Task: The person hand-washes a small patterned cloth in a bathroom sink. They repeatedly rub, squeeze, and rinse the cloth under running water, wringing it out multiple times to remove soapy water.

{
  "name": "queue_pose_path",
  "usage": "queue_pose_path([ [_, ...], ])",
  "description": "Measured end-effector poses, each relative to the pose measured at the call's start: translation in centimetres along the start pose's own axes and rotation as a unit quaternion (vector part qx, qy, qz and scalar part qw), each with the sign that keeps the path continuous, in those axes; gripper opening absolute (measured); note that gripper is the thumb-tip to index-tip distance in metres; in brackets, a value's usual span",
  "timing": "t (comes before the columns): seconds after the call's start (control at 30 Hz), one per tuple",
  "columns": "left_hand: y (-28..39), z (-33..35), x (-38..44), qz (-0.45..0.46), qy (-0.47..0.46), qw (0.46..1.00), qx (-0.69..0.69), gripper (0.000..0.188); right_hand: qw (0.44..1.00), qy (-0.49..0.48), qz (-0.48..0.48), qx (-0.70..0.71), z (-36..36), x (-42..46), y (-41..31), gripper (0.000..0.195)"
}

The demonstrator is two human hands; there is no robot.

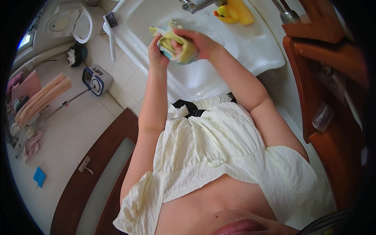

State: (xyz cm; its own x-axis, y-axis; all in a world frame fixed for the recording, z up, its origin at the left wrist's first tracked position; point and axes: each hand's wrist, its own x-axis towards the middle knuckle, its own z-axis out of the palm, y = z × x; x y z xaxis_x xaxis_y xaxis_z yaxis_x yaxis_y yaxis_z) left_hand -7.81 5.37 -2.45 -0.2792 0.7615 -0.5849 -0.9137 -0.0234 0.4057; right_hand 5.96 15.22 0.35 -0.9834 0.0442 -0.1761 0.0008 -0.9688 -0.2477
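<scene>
Both hands hold a wet yellow cloth (188, 48) with some blue-green and white on it, raised over a white ceramic washbasin (194, 79). My left hand (160, 51) grips its left side, thumb near the top. My right hand (202, 44) wraps round its right side, and fingertips show in the middle of the folds. Suds lie in the basin behind the cloth. A chrome faucet (195, 6) stands at the basin's far edge, beside a yellow rubber duck (226, 14) that rests against a yellow object (241, 11). The cloth is slightly blurred.
A white-handled brush (111, 38) lies on the basin's left rim. To the left are a toilet (83, 26), a small bin (77, 55) and a mop bucket (101, 79) with a mop in it. A brown door (97, 158) is at lower left; reddish-brown wooden shelving (299, 88) stands at right.
</scene>
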Motion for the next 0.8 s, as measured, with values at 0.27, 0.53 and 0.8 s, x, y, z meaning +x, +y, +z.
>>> queue_pose_path([
  [0.27,-4.3,-3.0,3.8,0.096,0.148,0.933,0.315,0.054,0.78,0.461,0.116,-0.406,-17.0,-1.6,0.9,0.053],
  [0.53,-8.0,-5.6,4.6,0.183,0.159,0.514,0.823,0.07,0.425,0.411,0.016,-0.807,-9.6,0.9,4.4,0.074],
  [0.8,-8.2,-6.5,4.7,0.055,0.127,0.439,0.888,0.066,0.28,0.248,0.155,-0.914,-13.8,1.4,1.8,0.035],
])
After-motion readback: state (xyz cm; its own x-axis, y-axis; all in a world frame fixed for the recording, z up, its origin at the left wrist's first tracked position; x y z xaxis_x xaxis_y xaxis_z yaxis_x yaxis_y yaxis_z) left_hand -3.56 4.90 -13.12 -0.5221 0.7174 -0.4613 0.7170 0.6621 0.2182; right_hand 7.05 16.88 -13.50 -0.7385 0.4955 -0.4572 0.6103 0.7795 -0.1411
